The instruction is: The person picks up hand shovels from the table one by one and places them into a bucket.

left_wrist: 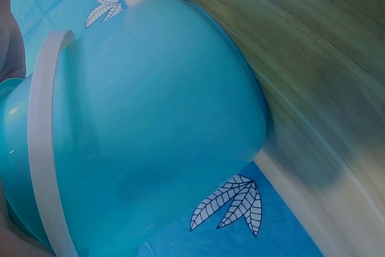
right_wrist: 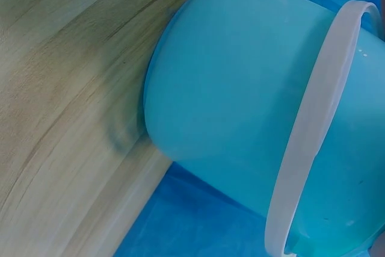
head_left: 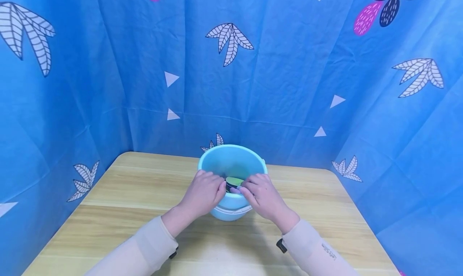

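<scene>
A light-blue plastic bucket (head_left: pixel 231 157) stands upright at the middle of the table, near its back. My left hand (head_left: pixel 203 192) grips the near-left part of its rim, fingers curled over the edge. On the near-right part of the rim, my right hand (head_left: pixel 263 195) holds on the same way. Between the hands, a green-topped object with a dark side (head_left: pixel 234 181) and something purple (head_left: pixel 235 190) show inside the bucket; the hands partly hide them. The white handle (left_wrist: pixel 43 142) hangs down across the bucket's front, seen in both wrist views.
The bucket stands on a light wood-grain table (head_left: pixel 144 183). Blue curtains (head_left: pixel 282 79) with leaf and triangle prints enclose its back and sides. Both forearms wear light sleeves (head_left: pixel 155 244), with a dark strap piece (head_left: pixel 281 246) under the right one.
</scene>
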Demonstrator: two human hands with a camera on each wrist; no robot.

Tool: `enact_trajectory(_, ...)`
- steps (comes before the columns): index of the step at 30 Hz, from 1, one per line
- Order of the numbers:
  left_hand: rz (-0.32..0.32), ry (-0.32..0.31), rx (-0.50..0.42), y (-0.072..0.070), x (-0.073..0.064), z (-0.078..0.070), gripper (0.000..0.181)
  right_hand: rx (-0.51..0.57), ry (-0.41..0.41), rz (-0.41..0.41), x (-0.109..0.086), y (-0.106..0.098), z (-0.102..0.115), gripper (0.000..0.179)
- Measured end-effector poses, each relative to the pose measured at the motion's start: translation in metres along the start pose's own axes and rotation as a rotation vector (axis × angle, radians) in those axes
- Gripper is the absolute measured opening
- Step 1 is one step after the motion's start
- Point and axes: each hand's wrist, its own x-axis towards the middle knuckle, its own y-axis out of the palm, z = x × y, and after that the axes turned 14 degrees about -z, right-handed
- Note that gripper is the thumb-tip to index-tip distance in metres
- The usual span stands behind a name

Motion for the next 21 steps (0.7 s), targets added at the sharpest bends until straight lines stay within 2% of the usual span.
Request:
enact_trajectory(9,-0.006,-0.005,-0.015,-0.0006,0.0002,-0.0002,0.030,0.031,-0.044,-0.002,-0.0026,-0.0015,-0.0018,0.037)
enact_trajectory(15,-0.005,-0.024,-0.024,-0.0031,0.0010,-0.0007,0.030,0.046,-0.011,0.044,-0.0035,-0.0037,-0.0012,0.054)
enact_trajectory(21,-0.004,-0.038,-0.037,-0.0019,0.0010,-0.0009,0.028,0.048,-0.005,0.051,-0.0051,-0.0038,-0.0019,0.054)
